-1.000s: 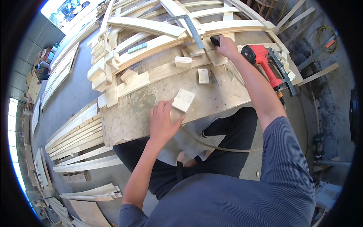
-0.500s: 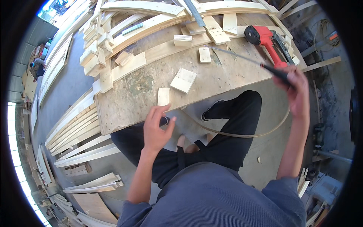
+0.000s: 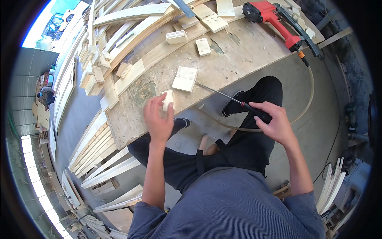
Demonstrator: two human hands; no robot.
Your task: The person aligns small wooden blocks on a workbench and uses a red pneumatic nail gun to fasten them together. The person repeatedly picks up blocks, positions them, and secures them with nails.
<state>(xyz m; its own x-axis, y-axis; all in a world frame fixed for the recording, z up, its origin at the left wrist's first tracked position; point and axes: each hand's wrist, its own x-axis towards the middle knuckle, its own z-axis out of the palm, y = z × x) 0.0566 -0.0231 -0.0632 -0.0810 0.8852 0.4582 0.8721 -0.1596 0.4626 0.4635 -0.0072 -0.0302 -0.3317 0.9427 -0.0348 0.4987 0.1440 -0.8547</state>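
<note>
My left hand [image 3: 158,117] grips a small pale wood block [image 3: 168,99] at the near edge of the plywood workbench [image 3: 246,51]. My right hand [image 3: 274,121] is closed on the dark handle of a long thin screwdriver [image 3: 223,95]; its metal shaft points left toward a flat square wood piece [image 3: 185,78] lying on the bench. The shaft's tip sits at that piece's near edge. Another small wood block [image 3: 203,46] lies farther back on the bench.
A red pneumatic nail gun [image 3: 274,22] with a tan air hose [image 3: 306,99] rests at the bench's far right. Curved wooden slats [image 3: 131,14] and offcuts pile along the back and left. More slats [image 3: 99,159] lie on the floor at left. A distant person [image 3: 45,93] stands far left.
My right hand left the far bench area and came back toward me carrying the screwdriver. My left hand lifted off the square piece and took hold of a small block at the bench edge.
</note>
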